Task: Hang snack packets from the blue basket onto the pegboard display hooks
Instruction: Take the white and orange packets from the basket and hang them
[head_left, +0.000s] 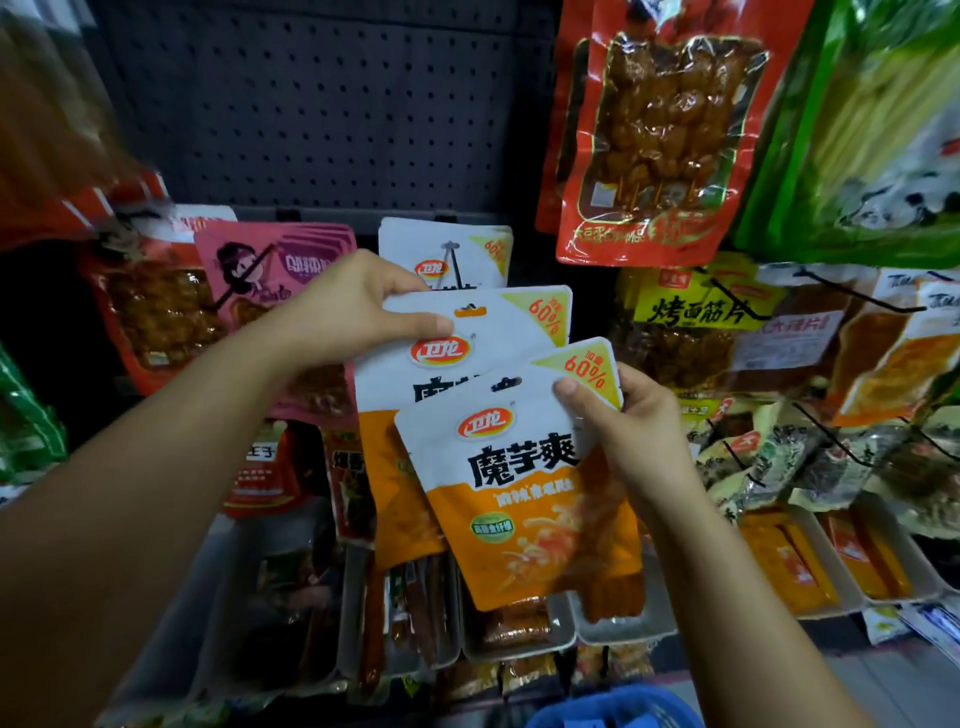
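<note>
- Blue basket (613, 709) is seen at the bottom edge, just below the hands; its contents are out of view.
- Right hand (631, 431) is closed on the front packet (524, 478), pinched at its top right corner by thumb and fingers; the packet is tilted, its hang slot left free.
- Left hand (345, 312) is closed on the second packet (467, 343), thumb pressed near the top left, beside the slot (470, 310).
- Behind, a hung packet (447, 254) of the same white-and-orange kind is carried on a hook (451, 262) of the pegboard (322, 104).
- Step judged: the second packet is being lined up to that hook, the front one held in reserve.
- To be done well: the slot should be squared to the hook tip, the packet kept upright, and the thumb kept off the slot so the hook passes cleanly. The packet should then be slid fully back against the hung one.
- Risk judged: neighbouring packets hang close on both sides and could be snagged.
</note>
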